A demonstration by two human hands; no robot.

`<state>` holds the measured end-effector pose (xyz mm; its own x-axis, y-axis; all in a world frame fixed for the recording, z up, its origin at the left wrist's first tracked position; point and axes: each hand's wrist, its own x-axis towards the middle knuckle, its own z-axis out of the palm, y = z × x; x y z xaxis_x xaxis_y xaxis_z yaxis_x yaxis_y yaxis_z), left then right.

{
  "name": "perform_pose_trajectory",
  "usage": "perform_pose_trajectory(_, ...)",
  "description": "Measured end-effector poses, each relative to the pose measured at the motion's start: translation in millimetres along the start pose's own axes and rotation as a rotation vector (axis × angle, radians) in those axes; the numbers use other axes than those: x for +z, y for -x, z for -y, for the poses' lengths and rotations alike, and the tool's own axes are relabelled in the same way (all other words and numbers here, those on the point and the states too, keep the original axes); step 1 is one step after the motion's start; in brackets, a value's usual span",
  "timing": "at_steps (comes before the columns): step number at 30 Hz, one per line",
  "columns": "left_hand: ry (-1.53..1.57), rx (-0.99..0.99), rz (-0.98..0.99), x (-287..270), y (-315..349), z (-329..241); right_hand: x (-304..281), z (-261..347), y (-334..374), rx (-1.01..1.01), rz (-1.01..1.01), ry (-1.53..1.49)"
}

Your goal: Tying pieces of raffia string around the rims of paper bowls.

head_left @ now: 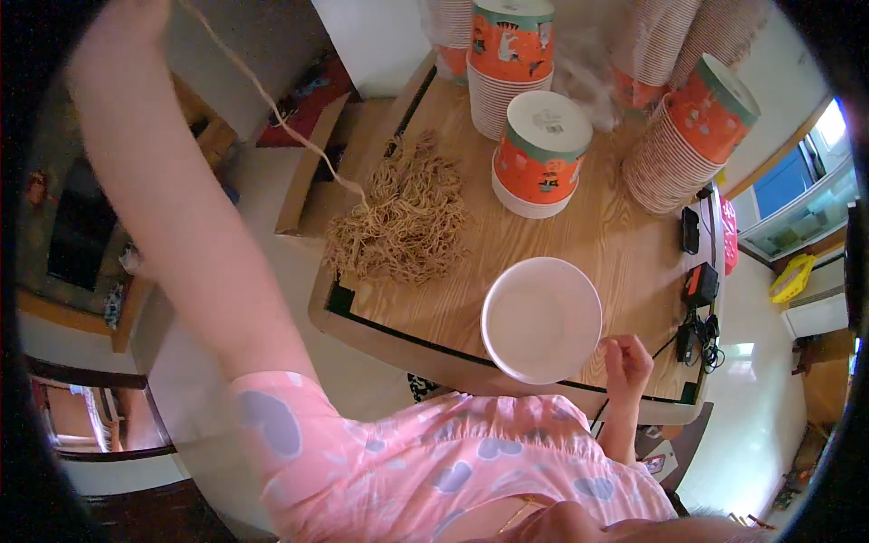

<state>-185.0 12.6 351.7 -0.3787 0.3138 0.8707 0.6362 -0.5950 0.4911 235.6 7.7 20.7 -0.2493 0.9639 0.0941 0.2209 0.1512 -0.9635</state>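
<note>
My left arm reaches up to the upper left, where my left hand is blurred and cut by the picture's edge, its fingers out of sight. Beside it a tan strand of paper twine hangs raised, running down into a loose heap of twine on the table. Before me a large paper tub stands upright, its pale inside bare. My right hand is closed beside the tub's right rim, fingers curled; what they pinch, if anything, is too small to make out.
Upside-down orange paper tubs stand singly or stacked on the wood-grain table, with a leaning stack at the right. Black adapters and cables lie by the right edge. A cardboard box sits off the left edge.
</note>
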Motion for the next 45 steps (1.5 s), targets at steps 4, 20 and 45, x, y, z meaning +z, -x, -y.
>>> perform_pose_trajectory(4,-0.25,-0.302,0.251,48.4,120.6,6.4,-2.7,-3.9,-14.7,0.022,-0.19,-0.118)
perform_pose_trajectory(20,-0.108,-0.654,0.69,91.1,340.1,-7.0,29.7,34.6,-52.4,-0.387,0.151,0.296)
perform_pose_trajectory(45,-0.025,-0.695,0.648,83.2,343.3,-9.6,37.1,44.2,-42.7,-0.188,0.213,-0.061)
